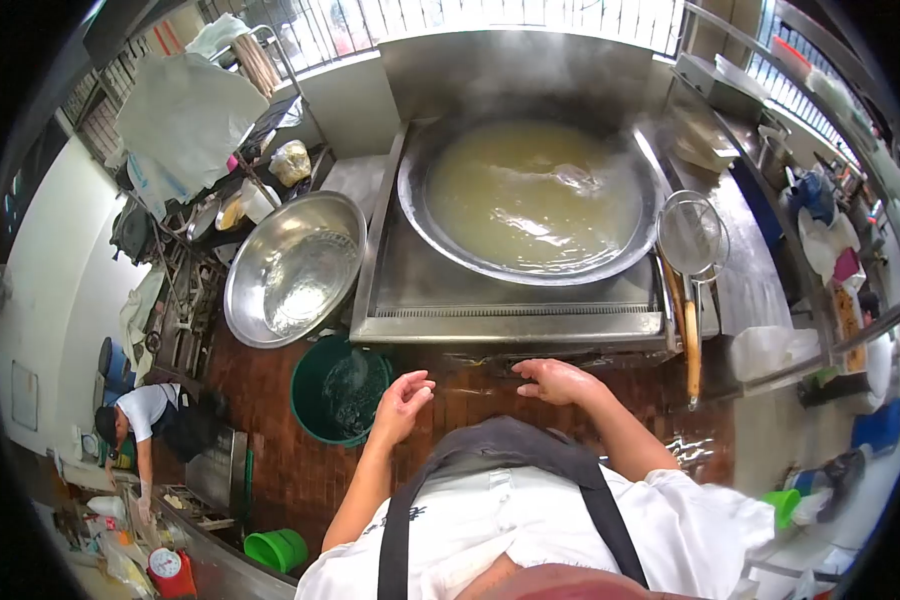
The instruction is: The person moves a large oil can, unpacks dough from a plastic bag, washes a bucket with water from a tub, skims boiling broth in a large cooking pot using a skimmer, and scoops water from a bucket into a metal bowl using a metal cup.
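My left hand (402, 408) is held in front of my apron, just right of a dark green bucket (310, 400) with water in it. Its fingers are loosely bent and hold nothing. Across from it, my right hand (558, 382) hovers before the stove front, fingers extended and nothing in them. Beyond both hands, a very large wok (415, 215) of steaming yellowish liquid sits in a steel stove (510, 328). A wide metal basin (245, 300) stands tilted left of the stove, above the bucket.
A wire strainer (692, 235) with a wooden handle hangs at the stove's right side. Steel counter (755, 290) runs along the right. At lower left, another person (150, 420) bends over a work surface near a red scale (170, 570) and a bright green bucket (276, 548). The brown floor looks wet.
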`<control>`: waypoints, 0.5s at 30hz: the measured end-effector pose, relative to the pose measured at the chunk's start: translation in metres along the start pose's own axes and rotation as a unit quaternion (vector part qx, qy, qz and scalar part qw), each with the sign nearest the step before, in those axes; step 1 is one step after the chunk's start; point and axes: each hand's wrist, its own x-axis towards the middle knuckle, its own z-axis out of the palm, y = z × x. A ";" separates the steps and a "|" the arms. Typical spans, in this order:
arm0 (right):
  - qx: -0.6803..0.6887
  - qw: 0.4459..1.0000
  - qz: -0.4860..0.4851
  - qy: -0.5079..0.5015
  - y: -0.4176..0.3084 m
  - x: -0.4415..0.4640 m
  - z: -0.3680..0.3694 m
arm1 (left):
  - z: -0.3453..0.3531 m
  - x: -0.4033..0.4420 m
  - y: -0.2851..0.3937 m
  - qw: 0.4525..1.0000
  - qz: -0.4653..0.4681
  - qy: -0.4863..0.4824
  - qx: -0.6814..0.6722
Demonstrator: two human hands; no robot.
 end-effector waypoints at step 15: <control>0.055 0.982 -0.159 0.081 -0.046 -0.023 0.013 | -0.007 -0.014 0.008 0.999 0.024 -0.028 -0.001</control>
